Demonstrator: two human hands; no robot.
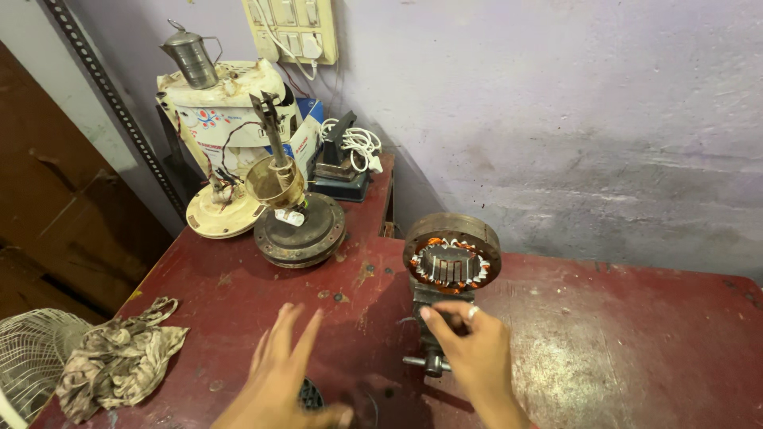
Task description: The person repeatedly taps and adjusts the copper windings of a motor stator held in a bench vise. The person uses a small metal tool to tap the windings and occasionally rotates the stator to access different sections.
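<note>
Stator (451, 262), a rusty ring with copper windings and a slotted steel core, sits clamped upright in a small bench vise (431, 318) near the middle of the red table (620, 349). Right hand (473, 349) rests on the vise body, fingers curled loosely against it, index finger pointing toward the stator. Left hand (282, 373) hovers spread wide, holding nothing, above a dark round part (311, 395). A crumpled rag (119, 357) lies well apart.

Table right (636, 357) open, left – rag (119, 357), rear – fan motors (300, 226)
</note>
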